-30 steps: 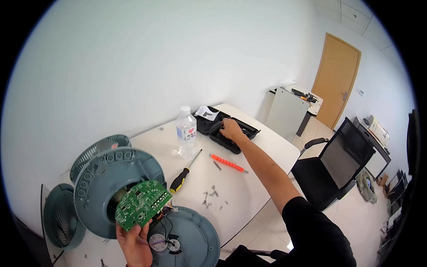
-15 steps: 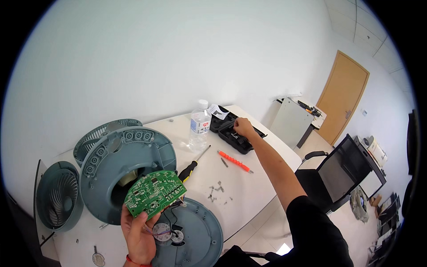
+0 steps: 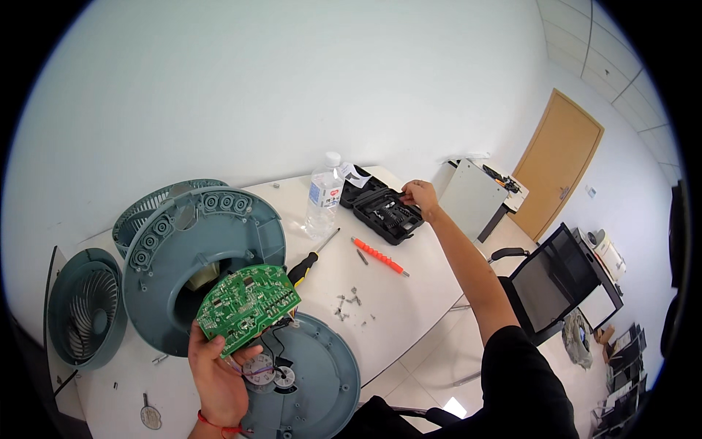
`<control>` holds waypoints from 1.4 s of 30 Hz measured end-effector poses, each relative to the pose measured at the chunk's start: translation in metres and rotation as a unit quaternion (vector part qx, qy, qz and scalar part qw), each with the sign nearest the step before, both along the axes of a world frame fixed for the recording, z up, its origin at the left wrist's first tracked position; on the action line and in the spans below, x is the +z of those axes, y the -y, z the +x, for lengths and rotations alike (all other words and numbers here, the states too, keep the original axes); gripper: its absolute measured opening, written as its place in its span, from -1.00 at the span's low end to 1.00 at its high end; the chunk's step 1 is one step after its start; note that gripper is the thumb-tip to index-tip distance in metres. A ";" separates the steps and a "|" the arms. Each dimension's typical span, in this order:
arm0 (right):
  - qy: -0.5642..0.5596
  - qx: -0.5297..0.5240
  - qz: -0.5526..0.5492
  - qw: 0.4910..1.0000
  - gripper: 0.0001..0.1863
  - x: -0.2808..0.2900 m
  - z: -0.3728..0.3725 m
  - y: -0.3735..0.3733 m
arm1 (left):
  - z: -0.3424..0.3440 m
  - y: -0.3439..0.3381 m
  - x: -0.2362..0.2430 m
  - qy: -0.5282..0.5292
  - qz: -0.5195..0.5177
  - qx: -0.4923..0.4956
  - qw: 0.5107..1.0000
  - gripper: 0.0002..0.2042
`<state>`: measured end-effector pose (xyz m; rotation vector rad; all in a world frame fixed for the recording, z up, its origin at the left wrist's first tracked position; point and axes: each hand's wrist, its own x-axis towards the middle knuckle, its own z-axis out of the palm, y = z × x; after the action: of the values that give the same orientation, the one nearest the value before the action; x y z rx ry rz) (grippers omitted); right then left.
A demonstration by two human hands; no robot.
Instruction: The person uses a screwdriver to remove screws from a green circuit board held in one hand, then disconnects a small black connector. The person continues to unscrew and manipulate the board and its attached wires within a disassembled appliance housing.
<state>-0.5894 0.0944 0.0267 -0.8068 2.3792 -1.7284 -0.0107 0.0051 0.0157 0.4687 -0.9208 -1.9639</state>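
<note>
My left hand [image 3: 219, 373] grips a green circuit board [image 3: 247, 307] from below, with wires running down to a round grey-blue base plate [image 3: 322, 373]. Behind the board, a wide grey-blue housing [image 3: 164, 282] with a central opening leans tilted. My right hand [image 3: 418, 195] is closed at the back right edge of an open black tool case [image 3: 387, 219]; what its fingertips hold is unclear. Nearby lie a yellow-black screwdriver [image 3: 306, 265], an orange flexible bit extension [image 3: 379, 254], a small metal bit [image 3: 362, 257] and several screws [image 3: 347, 304].
A plastic water bottle [image 3: 322, 201] stands left of the case. Fan grilles [image 3: 84, 307] rest at the left of the white table [image 3: 409, 314]. A black chair [image 3: 545, 282] stands right of the table, with a second desk [image 3: 474, 190] near the door.
My right hand has shifted right along the case to its back edge, uncovering more of the case's contents. The view has shifted somewhat; my left hand still holds the board.
</note>
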 end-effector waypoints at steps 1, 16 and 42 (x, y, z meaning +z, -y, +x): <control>-0.006 0.000 -0.008 1.000 -0.82 0.004 0.002 -0.001 | 0.000 0.000 -0.001 0.001 0.000 0.004 1.000 -0.51; 0.240 0.415 -0.355 0.803 -0.83 0.033 0.252 0.046 | 0.004 0.009 -0.018 -0.047 -0.015 -0.017 0.999 -0.49; 0.063 0.574 -0.161 0.800 -0.66 0.005 0.353 0.007 | 0.007 0.011 -0.024 -0.010 -0.116 -0.060 0.991 -0.32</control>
<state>-0.2360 0.0870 0.0314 -1.6207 0.9704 -1.4592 -0.0038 -0.0055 -0.0085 0.2644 -1.1710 -1.9331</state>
